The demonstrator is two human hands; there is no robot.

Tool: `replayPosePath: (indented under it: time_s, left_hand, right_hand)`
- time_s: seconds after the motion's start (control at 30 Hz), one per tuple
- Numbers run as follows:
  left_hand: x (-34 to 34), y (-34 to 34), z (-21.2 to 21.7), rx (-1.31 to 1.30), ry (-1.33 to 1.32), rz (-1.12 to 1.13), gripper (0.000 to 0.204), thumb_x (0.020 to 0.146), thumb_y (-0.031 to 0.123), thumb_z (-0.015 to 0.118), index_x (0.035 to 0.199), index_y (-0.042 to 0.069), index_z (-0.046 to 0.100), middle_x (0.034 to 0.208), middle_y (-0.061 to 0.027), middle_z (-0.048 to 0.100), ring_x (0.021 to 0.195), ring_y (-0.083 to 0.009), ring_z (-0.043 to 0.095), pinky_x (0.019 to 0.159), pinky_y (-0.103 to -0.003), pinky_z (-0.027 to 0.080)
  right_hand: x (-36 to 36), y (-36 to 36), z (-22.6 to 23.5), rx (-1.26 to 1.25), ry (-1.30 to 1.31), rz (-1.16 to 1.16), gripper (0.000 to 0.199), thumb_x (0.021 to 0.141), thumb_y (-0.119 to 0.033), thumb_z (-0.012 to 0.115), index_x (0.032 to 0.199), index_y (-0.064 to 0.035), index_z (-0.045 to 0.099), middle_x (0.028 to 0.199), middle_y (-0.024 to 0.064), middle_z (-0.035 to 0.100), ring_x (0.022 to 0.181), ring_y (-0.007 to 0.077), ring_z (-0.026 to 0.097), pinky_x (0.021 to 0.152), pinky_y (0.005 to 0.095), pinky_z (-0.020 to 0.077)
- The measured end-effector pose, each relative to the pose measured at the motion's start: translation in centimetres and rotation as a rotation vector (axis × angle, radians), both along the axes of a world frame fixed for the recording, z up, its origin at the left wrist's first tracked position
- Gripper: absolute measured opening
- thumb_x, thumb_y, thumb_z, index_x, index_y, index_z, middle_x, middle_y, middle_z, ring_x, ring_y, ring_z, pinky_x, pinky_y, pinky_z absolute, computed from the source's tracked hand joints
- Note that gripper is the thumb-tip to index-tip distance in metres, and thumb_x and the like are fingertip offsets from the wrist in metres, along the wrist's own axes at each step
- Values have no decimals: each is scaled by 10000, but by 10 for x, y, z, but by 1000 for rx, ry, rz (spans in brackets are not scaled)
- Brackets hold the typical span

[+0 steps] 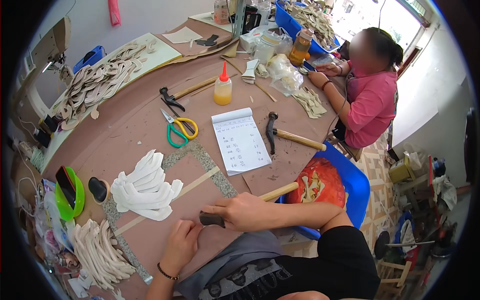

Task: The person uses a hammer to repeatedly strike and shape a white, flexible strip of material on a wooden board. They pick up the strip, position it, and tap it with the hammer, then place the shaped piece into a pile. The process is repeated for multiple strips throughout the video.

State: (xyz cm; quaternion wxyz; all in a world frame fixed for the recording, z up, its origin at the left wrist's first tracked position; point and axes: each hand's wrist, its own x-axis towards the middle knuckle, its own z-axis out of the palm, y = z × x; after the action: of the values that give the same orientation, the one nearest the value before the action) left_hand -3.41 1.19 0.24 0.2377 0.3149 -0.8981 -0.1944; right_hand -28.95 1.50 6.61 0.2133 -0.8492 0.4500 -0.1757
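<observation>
My right hand [246, 211] grips a hammer [212, 219] near its dark metal head, and the wooden handle sticks out toward the right. The head rests on the brown work surface [130, 125] at the near edge. My left hand [181, 245] lies flat right beside the hammer head, fingers pressing on the brown sheet beneath it. A fan of white cut leather pieces [145, 187] lies just to the left of both hands.
A second hammer [287, 136], a notepad [240, 141], green-and-yellow scissors [179, 130], a glue bottle [223, 87] and pliers [172, 99] lie farther out. Beige cut pieces [100, 252] pile at the near left. A person in a pink shirt [370, 100] sits across right. A blue chair [350, 185] stands beside me.
</observation>
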Motion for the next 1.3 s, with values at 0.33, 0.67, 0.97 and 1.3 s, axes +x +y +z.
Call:
replayPosePath:
  time_s: [0.33, 0.67, 0.97, 1.3]
  left_hand:
    - [13, 13, 4, 0, -100, -39, 456, 771, -3, 644, 1226, -27, 641, 1123, -134, 594, 1055, -316, 575, 900, -419, 491]
    - [27, 21, 4, -96, -156, -3, 397, 861, 114, 611, 1233, -18, 653, 1162, -107, 608, 1092, -269, 568, 910, -392, 470]
    - [34, 29, -2, -116, -88, 54, 391, 831, 86, 638, 1206, -22, 660, 1124, -111, 615, 1059, -278, 580, 899, -400, 486]
    - [39, 42, -3, -154, -126, 111, 461, 742, 49, 684, 1192, -47, 657, 1102, -126, 608, 1042, -296, 585, 903, -418, 507]
  right_hand:
    - [-1, -3, 10, 78, 7, 65, 484, 857, -220, 735, 1317, -102, 642, 1002, 131, 717, 744, 357, 708, 628, 445, 578]
    - [14, -18, 22, 200, 95, 55, 444, 884, -245, 790, 1283, -78, 693, 1033, 162, 737, 809, 407, 707, 703, 434, 578]
    - [28, -21, 29, 181, 121, 99, 425, 871, -234, 802, 1239, -44, 711, 971, 162, 733, 793, 383, 712, 681, 418, 570]
    - [44, -25, 35, 217, 99, 90, 400, 870, -219, 802, 1237, -82, 721, 993, 164, 736, 836, 400, 706, 705, 438, 568]
